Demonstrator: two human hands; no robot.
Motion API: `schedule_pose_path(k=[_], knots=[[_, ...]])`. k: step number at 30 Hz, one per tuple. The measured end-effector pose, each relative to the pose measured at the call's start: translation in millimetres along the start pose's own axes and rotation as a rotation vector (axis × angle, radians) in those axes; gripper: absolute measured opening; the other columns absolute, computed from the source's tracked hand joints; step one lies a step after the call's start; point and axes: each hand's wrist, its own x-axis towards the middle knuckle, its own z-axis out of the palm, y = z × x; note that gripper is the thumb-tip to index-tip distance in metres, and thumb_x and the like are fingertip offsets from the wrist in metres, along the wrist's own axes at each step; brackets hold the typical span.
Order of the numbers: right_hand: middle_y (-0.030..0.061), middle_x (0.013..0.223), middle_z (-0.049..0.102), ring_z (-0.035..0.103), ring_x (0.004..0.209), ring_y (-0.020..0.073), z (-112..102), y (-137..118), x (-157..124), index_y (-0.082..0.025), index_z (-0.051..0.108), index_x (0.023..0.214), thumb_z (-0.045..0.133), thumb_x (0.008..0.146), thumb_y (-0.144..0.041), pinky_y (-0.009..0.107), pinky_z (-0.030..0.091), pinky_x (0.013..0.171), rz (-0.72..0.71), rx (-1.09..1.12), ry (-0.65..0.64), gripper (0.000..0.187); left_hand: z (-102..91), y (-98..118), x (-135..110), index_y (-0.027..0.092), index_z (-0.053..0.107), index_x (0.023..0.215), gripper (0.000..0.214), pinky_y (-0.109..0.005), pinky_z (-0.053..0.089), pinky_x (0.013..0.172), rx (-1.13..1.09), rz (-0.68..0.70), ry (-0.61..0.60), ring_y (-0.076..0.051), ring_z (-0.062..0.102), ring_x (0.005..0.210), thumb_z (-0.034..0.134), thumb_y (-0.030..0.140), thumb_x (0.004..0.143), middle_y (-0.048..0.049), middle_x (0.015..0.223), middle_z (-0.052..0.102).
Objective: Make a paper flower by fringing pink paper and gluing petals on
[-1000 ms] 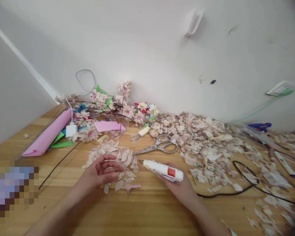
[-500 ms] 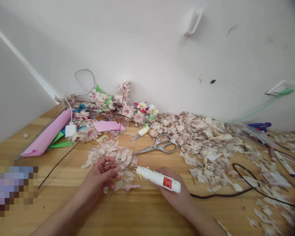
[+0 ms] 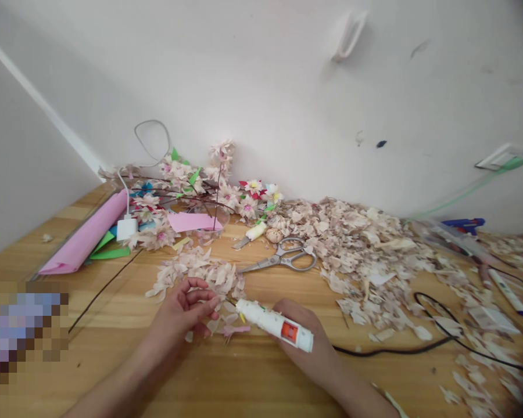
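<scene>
White glue tube (image 3: 273,325) with an orange-red label, clenched in the right hand (image 3: 303,342), just above the wooden tabletop (image 3: 113,354). Slim nozzle pointing up and left toward the loose pale petals (image 3: 200,273), long axis slanting down to the lower right. Left hand (image 3: 183,307) curled just beside the nozzle, over the petals; whether anything sits in its grasp, impossible to tell.

The right hand (image 3: 300,342) has moved the white glue tube (image 3: 273,325) to the left, and now its tip is close to the left hand (image 3: 187,307) by the pale petals (image 3: 196,276).
</scene>
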Motion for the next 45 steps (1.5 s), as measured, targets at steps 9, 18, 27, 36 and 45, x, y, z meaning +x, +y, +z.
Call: schedule_pose_path(k=[9, 18, 27, 36, 45], knots=[[-0.0027, 0.060, 0.052, 0.048, 0.053, 0.0125, 0.9, 0.4, -0.1, -0.021, 0.047, 0.067, 0.049, 0.075, -0.019, 0.021, 0.035, 0.049, 0.014, -0.015, 0.001, 0.009, 0.4, -2.9, 0.7, 0.019, 0.047, 0.077, 0.044, -0.017, 0.046, 0.030, 0.013, 0.035, 0.008, -0.011, 0.058, 0.046, 0.080, 0.027, 0.050, 0.0039, 0.064, 0.061], [-0.0025, 0.059, 0.052, 0.048, 0.052, 0.0127, 1.3, 1.3, -0.6, -0.022, 0.045, 0.066, 0.046, 0.073, -0.018, 0.022, 0.034, 0.049, -0.008, -0.054, -0.004, 0.009, 1.7, -0.8, -0.1, 0.018, 0.048, 0.077, 0.045, -0.018, 0.046, 0.031, 0.022, 0.036, 0.024, -0.012, 0.059, 0.045, 0.081, 0.027, 0.048, 0.0037, 0.062, 0.062], [-0.0027, 0.057, 0.050, 0.047, 0.050, 0.0126, -0.8, -0.9, 0.3, -0.022, 0.044, 0.064, 0.045, 0.074, -0.018, 0.022, 0.033, 0.048, -0.004, -0.048, 0.004, 0.011, 0.2, -3.0, 1.2, 0.019, 0.048, 0.076, 0.043, -0.018, 0.046, 0.031, 0.023, 0.032, 0.010, -0.013, 0.060, 0.046, 0.080, 0.028, 0.049, 0.0037, 0.063, 0.063], [-0.0025, 0.058, 0.053, 0.049, 0.051, 0.0126, -0.5, -1.6, 1.4, -0.022, 0.047, 0.065, 0.046, 0.074, -0.017, 0.022, 0.035, 0.048, -0.008, -0.062, -0.012, 0.010, 0.8, -0.6, -0.3, 0.018, 0.049, 0.076, 0.044, -0.017, 0.046, 0.031, 0.014, 0.027, 0.005, -0.012, 0.059, 0.046, 0.081, 0.028, 0.048, 0.0039, 0.061, 0.062], [0.0011, 0.065, 0.066, 0.061, 0.059, 0.0192, -11.0, 38.3, 1.6, -0.021, 0.060, 0.071, 0.056, 0.074, -0.031, 0.027, 0.048, 0.053, 0.284, -0.031, 0.105, 0.011, 1.2, 2.1, -2.6, 0.019, 0.049, 0.075, 0.044, -0.017, 0.045, 0.032, -0.017, -0.005, 0.003, -0.011, 0.059, 0.044, 0.082, 0.026, 0.048, 0.0039, 0.061, 0.063]])
